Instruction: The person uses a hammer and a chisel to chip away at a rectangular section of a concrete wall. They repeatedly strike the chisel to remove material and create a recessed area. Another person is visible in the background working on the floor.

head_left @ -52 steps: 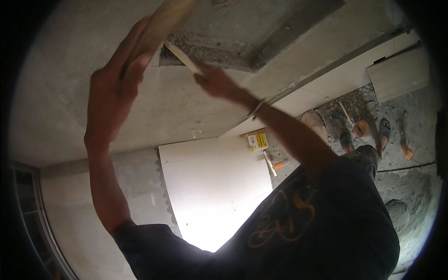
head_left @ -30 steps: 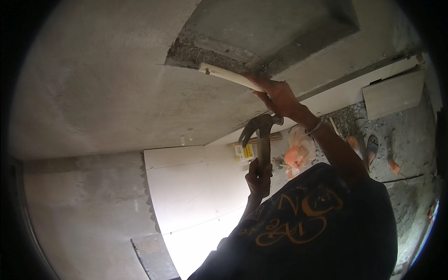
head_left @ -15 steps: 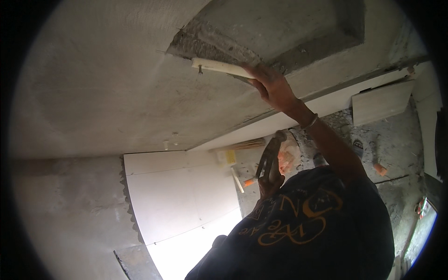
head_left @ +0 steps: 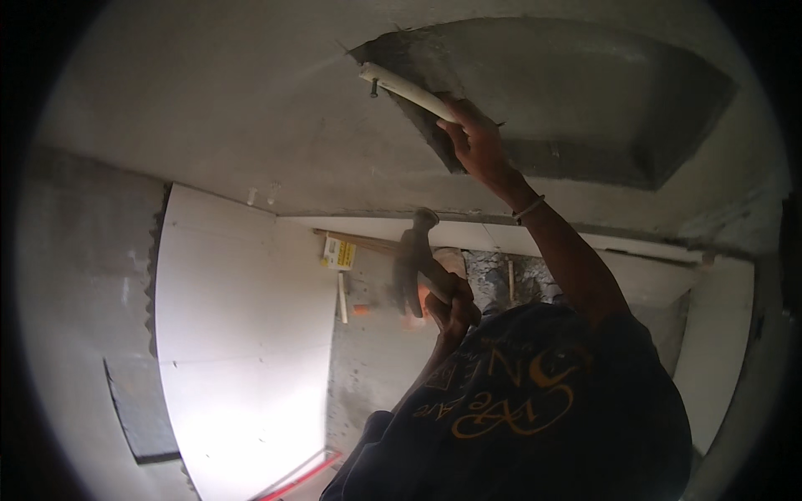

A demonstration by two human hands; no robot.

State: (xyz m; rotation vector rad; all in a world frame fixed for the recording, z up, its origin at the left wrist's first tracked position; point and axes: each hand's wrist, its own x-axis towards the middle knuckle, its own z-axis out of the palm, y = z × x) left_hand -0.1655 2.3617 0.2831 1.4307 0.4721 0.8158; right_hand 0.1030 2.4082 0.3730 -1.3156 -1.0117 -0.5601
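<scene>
White wooden strip (head_left: 409, 90) pressed to the rough grey recess (head_left: 551, 100) by the right hand (head_left: 472, 138), fingers closed on it, pinning it steady; a nail (head_left: 373, 87) sticks out near its far end. The left hand (head_left: 451, 305) grips a hammer (head_left: 415, 250), fist shut, below.

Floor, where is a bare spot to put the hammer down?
The big white tiles on the left are bare, and so is the grey strip beside them. It is crowded by the hammer: yellow pack, white stick, rubble.
</scene>
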